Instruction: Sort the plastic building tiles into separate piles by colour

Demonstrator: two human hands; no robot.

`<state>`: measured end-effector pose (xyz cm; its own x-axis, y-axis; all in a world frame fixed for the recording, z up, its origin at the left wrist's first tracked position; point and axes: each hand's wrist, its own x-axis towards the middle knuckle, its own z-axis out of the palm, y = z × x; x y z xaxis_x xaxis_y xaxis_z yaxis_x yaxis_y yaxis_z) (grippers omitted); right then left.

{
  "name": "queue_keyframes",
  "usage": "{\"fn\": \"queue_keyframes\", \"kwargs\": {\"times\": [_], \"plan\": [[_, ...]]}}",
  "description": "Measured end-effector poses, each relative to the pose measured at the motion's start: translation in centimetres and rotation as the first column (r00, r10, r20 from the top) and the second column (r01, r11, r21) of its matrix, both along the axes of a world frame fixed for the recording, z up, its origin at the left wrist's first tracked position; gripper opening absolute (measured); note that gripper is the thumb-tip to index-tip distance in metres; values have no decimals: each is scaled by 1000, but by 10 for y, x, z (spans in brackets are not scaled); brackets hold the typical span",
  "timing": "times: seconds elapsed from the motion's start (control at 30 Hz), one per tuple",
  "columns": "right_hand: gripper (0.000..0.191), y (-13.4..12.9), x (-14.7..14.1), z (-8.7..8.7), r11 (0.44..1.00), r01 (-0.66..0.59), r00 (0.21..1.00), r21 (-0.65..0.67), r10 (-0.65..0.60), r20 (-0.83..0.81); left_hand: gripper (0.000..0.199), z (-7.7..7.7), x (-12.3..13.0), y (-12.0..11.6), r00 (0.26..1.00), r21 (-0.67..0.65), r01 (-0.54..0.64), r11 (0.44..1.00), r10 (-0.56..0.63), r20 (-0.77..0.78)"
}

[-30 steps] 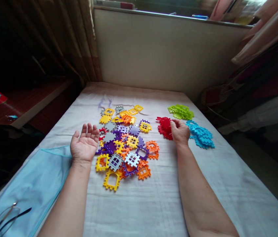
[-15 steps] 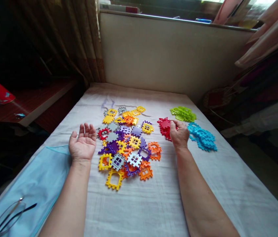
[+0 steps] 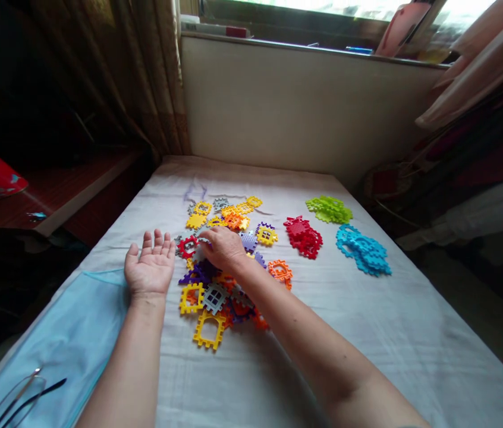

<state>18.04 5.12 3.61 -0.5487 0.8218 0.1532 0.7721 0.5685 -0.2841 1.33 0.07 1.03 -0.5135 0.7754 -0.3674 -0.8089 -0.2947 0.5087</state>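
Note:
My left hand [image 3: 150,266] rests palm up at the left of the sheet, fingers spread and nothing in it. Over the mixed pile of notched plastic building tiles, my right hand [image 3: 225,246] reaches left with fingers bent downward and a little apart. Its fingertips are close to a red tile [image 3: 188,246] and some grey ones, and I see nothing held. Near my forearm lie a yellow frame tile [image 3: 209,330], a grey window tile [image 3: 215,298] and an orange tile [image 3: 280,270]. My right hand and forearm hide part of the pile.
Sorted heaps lie to the right: red tiles [image 3: 304,236], green tiles [image 3: 329,209] and blue tiles [image 3: 362,249]. Eyeglasses [image 3: 28,395] lie on a light blue cloth [image 3: 86,321] at front left. A wall [image 3: 305,107] stands behind the sheet-covered surface [image 3: 394,356].
My right hand has left the red heap and moved left over the mixed pile. My left hand stays palm up in place. The view has tilted slightly upward.

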Motion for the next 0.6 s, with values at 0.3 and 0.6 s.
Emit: {"fn": "queue_keyframes", "kwargs": {"times": [0.3,0.6], "plan": [[29,11,-39,-2,999,10,993,-37,-6,121,30,-5,-3,2,999,13,37,999,-36,-31],[25,11,-33,-2,989,94,991,-113,-82,106,31,3,3,0,1000,-3,12,1000,-12,6]]}}
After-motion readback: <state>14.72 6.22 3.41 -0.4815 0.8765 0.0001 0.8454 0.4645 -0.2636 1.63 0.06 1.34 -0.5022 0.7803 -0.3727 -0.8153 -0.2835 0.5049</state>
